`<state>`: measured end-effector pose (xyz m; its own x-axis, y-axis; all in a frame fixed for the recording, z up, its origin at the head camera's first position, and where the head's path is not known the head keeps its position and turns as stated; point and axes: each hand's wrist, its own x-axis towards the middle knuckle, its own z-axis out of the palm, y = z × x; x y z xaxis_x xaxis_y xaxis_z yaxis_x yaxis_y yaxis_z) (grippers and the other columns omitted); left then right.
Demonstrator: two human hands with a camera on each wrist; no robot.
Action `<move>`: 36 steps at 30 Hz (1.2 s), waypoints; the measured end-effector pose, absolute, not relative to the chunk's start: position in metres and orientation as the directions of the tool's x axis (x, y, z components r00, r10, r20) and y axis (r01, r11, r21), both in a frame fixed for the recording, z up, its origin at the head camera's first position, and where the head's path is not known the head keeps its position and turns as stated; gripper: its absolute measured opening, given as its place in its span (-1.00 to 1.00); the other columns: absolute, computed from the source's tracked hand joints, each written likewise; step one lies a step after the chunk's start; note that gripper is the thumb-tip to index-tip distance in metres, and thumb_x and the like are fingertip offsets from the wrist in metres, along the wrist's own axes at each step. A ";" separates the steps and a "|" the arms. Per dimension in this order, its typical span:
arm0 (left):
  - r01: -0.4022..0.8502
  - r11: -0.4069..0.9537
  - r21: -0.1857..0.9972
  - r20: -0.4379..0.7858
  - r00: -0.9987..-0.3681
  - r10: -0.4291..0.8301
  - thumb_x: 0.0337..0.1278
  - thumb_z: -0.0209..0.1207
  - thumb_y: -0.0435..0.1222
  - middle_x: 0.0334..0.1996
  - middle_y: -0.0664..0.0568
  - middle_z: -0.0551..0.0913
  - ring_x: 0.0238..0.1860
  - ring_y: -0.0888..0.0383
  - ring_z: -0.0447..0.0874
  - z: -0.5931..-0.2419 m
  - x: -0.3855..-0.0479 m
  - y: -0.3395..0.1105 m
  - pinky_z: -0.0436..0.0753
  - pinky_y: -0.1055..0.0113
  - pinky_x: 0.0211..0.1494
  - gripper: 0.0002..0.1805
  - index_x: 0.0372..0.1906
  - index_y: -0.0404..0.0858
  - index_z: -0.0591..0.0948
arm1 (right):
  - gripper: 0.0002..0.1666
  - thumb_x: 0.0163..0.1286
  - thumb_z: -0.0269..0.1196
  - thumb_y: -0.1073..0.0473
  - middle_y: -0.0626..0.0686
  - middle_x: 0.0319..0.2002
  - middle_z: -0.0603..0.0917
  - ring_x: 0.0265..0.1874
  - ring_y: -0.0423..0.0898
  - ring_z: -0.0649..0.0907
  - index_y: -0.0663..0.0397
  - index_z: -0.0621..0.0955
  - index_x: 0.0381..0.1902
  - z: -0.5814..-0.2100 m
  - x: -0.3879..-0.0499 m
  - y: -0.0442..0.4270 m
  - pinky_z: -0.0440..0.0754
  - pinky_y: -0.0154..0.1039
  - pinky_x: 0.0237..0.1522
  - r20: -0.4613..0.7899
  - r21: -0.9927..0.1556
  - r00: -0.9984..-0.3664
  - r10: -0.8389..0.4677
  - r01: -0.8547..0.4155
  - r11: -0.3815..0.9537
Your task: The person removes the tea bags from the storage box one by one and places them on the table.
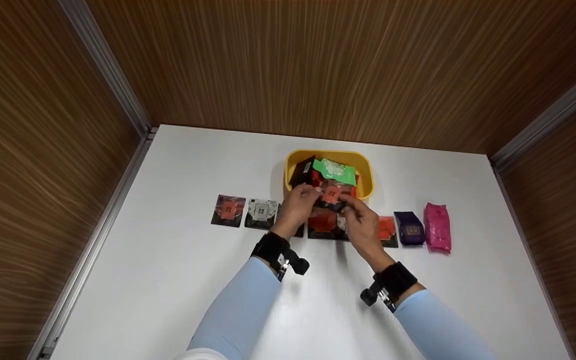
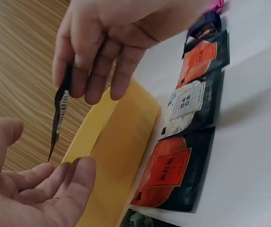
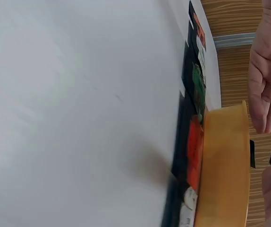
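Over the front rim of the yellow basket (image 1: 371, 186), an orange-and-black sachet (image 1: 331, 195) is held up between both hands. My right hand (image 1: 363, 225) pinches its right side between thumb and fingers. My left hand (image 1: 294, 209) is at the opposite edge, its fingertips at or touching the sachet. In the left wrist view the sachet (image 2: 60, 111) appears nearly edge-on with a barcode, and the left thumb stands apart from it. Inside the basket lie a green packet (image 1: 337, 171), a black packet (image 1: 302, 171) and red ones partly covered.
A row of sachets lies before the basket, including an orange one (image 1: 228, 210), a white one (image 1: 262, 212) and another orange one (image 1: 387, 230). A purple packet (image 1: 410, 229) and a pink packet (image 1: 438, 227) end it at right. Wood-grain panels (image 1: 318, 70) enclose the white table (image 1: 133, 280).
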<state>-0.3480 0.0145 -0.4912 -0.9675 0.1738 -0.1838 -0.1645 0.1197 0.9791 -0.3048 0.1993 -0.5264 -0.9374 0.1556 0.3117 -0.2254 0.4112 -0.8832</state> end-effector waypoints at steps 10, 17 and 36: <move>-0.196 -0.031 0.980 -0.184 -0.957 0.226 0.36 0.27 -0.47 0.03 -0.22 0.70 -0.13 0.05 0.74 -0.508 -0.333 0.011 0.78 0.26 -0.17 -0.44 0.42 -0.41 0.48 | -0.71 0.53 0.25 0.36 0.25 0.02 0.77 -0.21 -0.05 0.70 0.25 0.67 0.16 -0.537 -0.292 0.190 0.59 -0.42 -0.24 0.263 -0.932 -0.953 0.148 -0.211 0.294; -0.086 0.185 0.979 -0.117 -0.979 0.167 0.48 0.25 -0.31 -0.18 -0.11 0.76 -0.33 -0.04 0.76 -0.515 -0.326 0.003 0.79 0.13 -0.22 -0.82 -0.06 -0.36 0.70 | -0.81 0.49 0.29 0.36 0.19 -0.17 0.74 -0.33 -0.16 0.64 0.21 0.57 0.00 -0.544 -0.288 0.179 0.56 -0.39 -0.37 0.184 -0.941 -0.966 0.182 -0.120 0.315; -0.197 0.481 0.854 -0.225 -0.974 0.002 0.46 0.28 -0.17 -0.39 0.05 0.64 -0.33 0.11 0.52 -0.532 -0.308 -0.142 0.46 0.28 -0.25 -0.78 -0.12 -0.25 0.78 | -0.91 0.55 0.27 0.27 0.19 -0.28 0.75 -0.35 0.10 0.74 0.20 0.69 -0.13 -0.557 -0.275 0.183 0.64 -0.37 -0.40 0.067 -0.952 -0.985 0.156 -0.017 0.305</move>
